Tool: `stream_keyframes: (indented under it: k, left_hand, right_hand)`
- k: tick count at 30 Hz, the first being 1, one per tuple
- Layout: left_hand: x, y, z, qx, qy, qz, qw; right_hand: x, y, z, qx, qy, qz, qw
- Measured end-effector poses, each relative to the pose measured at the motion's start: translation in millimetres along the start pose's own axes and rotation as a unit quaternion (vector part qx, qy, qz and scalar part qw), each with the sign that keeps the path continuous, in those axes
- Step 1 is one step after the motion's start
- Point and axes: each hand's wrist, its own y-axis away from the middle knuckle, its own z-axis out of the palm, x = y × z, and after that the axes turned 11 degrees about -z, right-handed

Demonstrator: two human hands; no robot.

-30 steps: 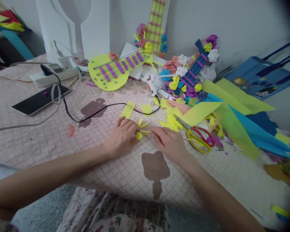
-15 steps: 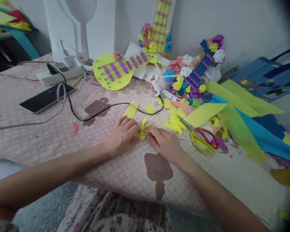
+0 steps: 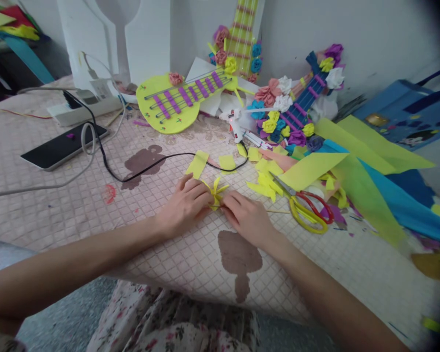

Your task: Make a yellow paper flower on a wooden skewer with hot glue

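Between my hands is a yellow paper flower (image 3: 216, 192) with thin pointed petals, low over the table. My left hand (image 3: 187, 201) pinches it from the left, its fingertips partly hidden. A thin wooden stick (image 3: 278, 211) passes under my right hand (image 3: 247, 215), whose fingers are closed on it close to the flower; the stick's tail sticks out to the right. Beyond my left fingers lies a flat yellow paper strip (image 3: 198, 164). Cut yellow paper pieces (image 3: 264, 185) and scissors (image 3: 310, 212) with red and yellow handles lie right of my right hand.
A white glue gun (image 3: 235, 128) stands behind, its black cord (image 3: 183, 155) looping across the quilted table cover (image 3: 161, 274). Decorated paper guitars (image 3: 172, 105) lean at the back. A phone (image 3: 64, 146) and power strip (image 3: 84, 110) are left; coloured paper sheets (image 3: 381, 146) pile up right.
The flower's petals look more spread and turned between my fingers. The stick has shifted slightly left with my right hand. The view has moved a little.
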Motion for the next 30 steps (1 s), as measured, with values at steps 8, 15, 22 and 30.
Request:
stream_keyframes:
  k: [8,15,22,30]
  left_hand:
    - [-0.4,-0.2,-0.7,-0.006,-0.011,0.009,1.000]
    - [-0.4,-0.3,-2.7,-0.002,-0.012,0.008,1.000]
    - [0.3,-0.7,-5.7,-0.006,-0.015,0.008,1.000]
    - [0.5,-0.9,-6.7,-0.002,-0.012,0.009,1.000]
  right_hand:
    - [-1.7,1.4,1.8,-0.005,-0.015,0.008,1.000]
    - [-2.9,1.2,2.9,0.007,0.014,0.002,1.000]
    - [-3.0,0.0,3.3,0.024,0.006,-0.008,1.000]
    - [-3.8,-1.0,3.8,0.029,0.011,-0.007,0.999]
